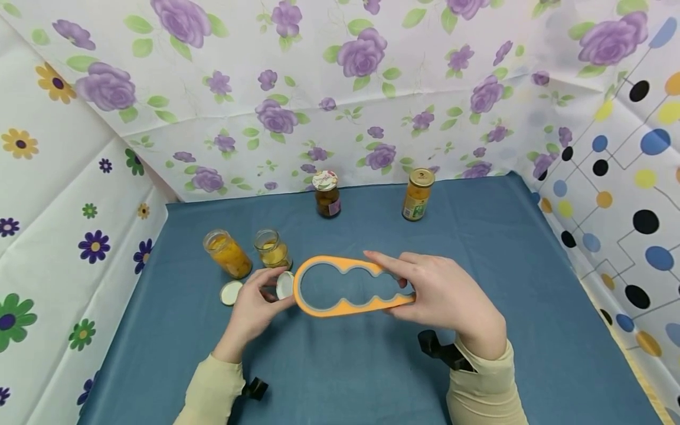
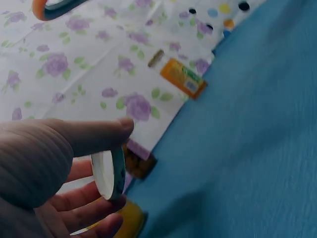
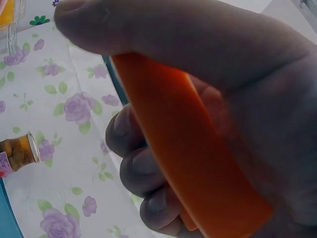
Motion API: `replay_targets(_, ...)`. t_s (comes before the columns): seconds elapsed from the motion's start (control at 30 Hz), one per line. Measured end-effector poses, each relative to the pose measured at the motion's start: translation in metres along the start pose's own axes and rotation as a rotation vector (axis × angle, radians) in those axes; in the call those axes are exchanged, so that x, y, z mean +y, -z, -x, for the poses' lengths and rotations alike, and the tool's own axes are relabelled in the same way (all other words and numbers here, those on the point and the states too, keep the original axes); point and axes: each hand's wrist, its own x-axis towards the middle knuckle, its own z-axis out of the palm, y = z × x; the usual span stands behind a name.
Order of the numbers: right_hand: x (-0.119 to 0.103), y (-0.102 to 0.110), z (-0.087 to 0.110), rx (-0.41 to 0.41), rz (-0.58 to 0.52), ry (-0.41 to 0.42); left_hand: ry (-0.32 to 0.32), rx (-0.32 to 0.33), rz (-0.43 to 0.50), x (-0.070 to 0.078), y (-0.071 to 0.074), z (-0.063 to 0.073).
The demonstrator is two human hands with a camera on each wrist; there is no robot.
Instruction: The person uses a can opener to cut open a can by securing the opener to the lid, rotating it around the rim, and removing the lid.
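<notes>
My left hand (image 1: 256, 304) pinches a jar lid (image 1: 285, 285) between thumb and fingers, its pale inner side showing; the left wrist view has the lid (image 2: 105, 173) edge-on under the thumb. In my right hand (image 1: 443, 289) is an orange jar opener (image 1: 347, 307) with a grey scalloped inner edge, gripped by its two handle ends. The opener's rounded end points left, right at the lid in the head view. Just beyond the left hand stand two uncapped glass jars, one with orange-yellow contents (image 1: 229, 255) and a smaller one with yellow contents (image 1: 273, 251).
Another lid (image 1: 231, 293) lies pale side up left of my left hand. Toward the back of the blue-covered table (image 1: 361, 378) stand a capped dark jar (image 1: 327, 195) and a gold-lidded jar (image 1: 418, 195). Floral cloth (image 1: 319, 71) hangs behind.
</notes>
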Motion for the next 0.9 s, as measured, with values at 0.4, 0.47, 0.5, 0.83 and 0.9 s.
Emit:
replay_targets(0.4,0.001,-0.001,0.001,-0.045,0.017,-0.026,0.009,0.051,-0.185,-0.023,-0.010,-0.005)
replay_targets(0.47,0.001,-0.001,0.001,-0.054,0.017,-0.030,0.012,0.050,-0.219,-0.024,-0.010,-0.005)
replay_targets(0.5,0.001,-0.001,0.001,-0.059,0.016,-0.033,0.014,0.047,-0.231,-0.025,-0.010,-0.005)
replay_targets(0.83,0.001,0.000,0.001,-0.051,0.010,-0.020,0.019,0.038,-0.287,-0.027,-0.011,-0.005)
replay_targets(0.9,0.001,0.001,0.001,-0.047,0.008,-0.018,0.025,0.038,-0.282,-0.027,-0.011,-0.005)
